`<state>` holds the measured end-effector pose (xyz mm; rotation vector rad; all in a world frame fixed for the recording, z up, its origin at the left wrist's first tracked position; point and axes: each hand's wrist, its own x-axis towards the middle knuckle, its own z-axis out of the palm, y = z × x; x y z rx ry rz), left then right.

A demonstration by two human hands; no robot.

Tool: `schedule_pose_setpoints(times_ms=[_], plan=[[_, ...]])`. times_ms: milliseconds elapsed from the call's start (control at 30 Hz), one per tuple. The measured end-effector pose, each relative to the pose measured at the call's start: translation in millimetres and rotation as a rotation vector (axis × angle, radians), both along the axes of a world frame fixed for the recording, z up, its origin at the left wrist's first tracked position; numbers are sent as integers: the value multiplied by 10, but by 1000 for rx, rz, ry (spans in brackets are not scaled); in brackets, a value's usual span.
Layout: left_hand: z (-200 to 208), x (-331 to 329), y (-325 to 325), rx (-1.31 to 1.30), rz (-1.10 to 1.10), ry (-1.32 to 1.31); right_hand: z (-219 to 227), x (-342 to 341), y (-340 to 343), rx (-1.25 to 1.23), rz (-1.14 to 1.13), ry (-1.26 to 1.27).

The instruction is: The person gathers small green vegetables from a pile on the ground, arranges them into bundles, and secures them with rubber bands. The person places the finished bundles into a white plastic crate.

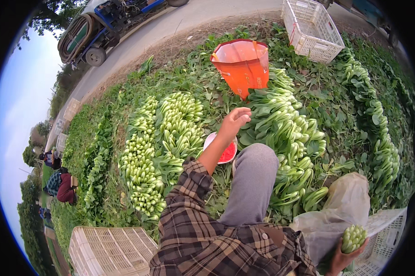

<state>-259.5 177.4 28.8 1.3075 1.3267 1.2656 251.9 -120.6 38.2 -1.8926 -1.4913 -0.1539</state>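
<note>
My right hand [344,259] is wrapped round a bunch of bok choy [354,238] at the lower right, its pale stem ends facing up. My left hand [235,120] hovers between the bok choy rows, beyond a white bowl [209,140] of small red strips [227,153]. Its fingers are curled together; whatever they may hold is hidden. Just past this hand stands an orange bag [246,76] with its mouth open. A long heap of bok choy [285,117] lies to the right of my left hand, its leaves close to the fingers.
More bok choy [182,115] lies in rows at left, with another row [377,124] far right. White plastic crates stand at back right [315,48], lower left [115,246] and lower right [394,230]. A blue vehicle [110,27] is on the road; people [62,186] crouch far left.
</note>
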Motion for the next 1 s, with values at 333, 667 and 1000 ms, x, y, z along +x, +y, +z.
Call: schedule_pose_setpoints(times_ms=[333, 667, 1000], plan=[[-2840, -921, -694, -471, 291, 776, 34, -90, -29, -31, -109, 77], [-3532, -929, -629, -693, 170, 968, -15, -76, -48, -131, -216, -130], [-3410, -1181, -709, -733, 231, 737, 89, -207, 46, -115, -185, -175]])
